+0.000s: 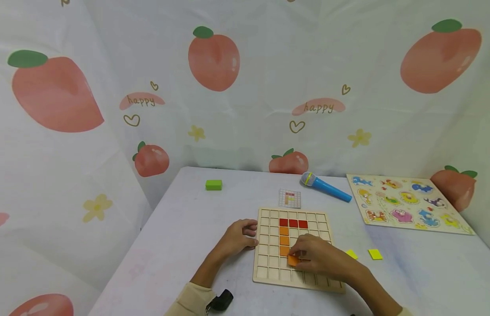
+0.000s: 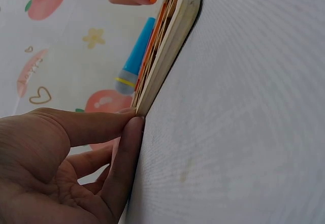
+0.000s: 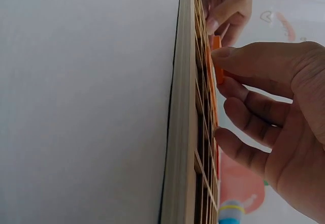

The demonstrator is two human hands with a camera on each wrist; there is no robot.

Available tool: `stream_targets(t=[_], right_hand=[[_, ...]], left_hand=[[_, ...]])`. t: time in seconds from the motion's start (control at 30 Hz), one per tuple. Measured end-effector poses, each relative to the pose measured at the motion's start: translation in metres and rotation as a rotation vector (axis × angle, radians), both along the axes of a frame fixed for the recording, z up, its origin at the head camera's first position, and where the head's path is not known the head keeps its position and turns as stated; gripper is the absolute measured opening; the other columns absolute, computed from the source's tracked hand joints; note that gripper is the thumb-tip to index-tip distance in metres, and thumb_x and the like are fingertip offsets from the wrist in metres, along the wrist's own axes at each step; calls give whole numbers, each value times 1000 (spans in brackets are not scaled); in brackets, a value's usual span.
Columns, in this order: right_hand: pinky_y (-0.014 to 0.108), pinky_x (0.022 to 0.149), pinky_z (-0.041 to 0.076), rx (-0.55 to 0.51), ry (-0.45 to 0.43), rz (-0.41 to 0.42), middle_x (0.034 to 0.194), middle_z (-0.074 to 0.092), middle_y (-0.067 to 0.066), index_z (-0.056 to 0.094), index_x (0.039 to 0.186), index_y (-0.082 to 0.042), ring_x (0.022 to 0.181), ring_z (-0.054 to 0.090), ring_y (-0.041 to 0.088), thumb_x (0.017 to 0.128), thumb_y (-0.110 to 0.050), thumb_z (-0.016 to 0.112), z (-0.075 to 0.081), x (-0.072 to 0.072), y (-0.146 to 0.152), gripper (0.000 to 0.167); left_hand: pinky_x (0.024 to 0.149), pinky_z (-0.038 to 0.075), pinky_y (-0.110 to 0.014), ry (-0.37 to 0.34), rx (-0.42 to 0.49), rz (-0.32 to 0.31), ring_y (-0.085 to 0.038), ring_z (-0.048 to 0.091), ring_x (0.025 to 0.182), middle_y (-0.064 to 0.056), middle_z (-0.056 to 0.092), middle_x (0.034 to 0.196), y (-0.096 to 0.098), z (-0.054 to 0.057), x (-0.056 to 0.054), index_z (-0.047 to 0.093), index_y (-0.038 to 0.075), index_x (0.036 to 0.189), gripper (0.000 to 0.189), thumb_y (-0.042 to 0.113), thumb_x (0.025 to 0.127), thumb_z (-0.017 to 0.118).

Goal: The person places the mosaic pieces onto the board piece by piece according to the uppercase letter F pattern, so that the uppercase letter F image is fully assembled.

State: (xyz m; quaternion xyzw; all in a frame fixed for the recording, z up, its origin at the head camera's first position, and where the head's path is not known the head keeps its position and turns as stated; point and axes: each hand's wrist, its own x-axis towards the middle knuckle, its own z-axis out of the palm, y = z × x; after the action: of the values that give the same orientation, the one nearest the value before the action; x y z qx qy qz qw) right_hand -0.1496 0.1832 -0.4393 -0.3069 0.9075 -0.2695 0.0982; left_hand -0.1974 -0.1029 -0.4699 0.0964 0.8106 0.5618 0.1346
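A wooden grid board (image 1: 268,263) lies on the table. In its upper part sits a row of three red tiles (image 1: 293,223), with three orange tiles (image 1: 284,240) in a column below the leftmost red one. My left hand (image 1: 238,237) holds the board's left edge, thumb and finger meeting there in the left wrist view (image 2: 76,158). My right hand (image 1: 320,256) pinches an orange tile (image 1: 293,260) between thumb and finger, just over the lower middle of the grid. Seen in the right wrist view, that tile (image 3: 218,61) stands out from the board's face.
Behind the board lies a small printed pattern card (image 1: 290,199). A blue toy microphone (image 1: 328,188) and an animal puzzle board (image 1: 411,202) are at the back right. Yellow tiles (image 1: 375,254) lie right of the board. A green block (image 1: 214,184) sits at the back left.
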Motion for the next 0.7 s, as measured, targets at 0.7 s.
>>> stream_targets(t=[0.7], right_hand=[[34, 98, 58, 32, 37, 29, 112, 67, -16, 81, 114, -20, 105, 59, 5, 93, -27, 83, -1, 2, -17, 22]], left_hand=[[76, 66, -31, -7, 14, -3, -20, 63, 107, -13, 65, 124, 0, -1, 0, 60, -7, 141, 60, -8, 84, 79]])
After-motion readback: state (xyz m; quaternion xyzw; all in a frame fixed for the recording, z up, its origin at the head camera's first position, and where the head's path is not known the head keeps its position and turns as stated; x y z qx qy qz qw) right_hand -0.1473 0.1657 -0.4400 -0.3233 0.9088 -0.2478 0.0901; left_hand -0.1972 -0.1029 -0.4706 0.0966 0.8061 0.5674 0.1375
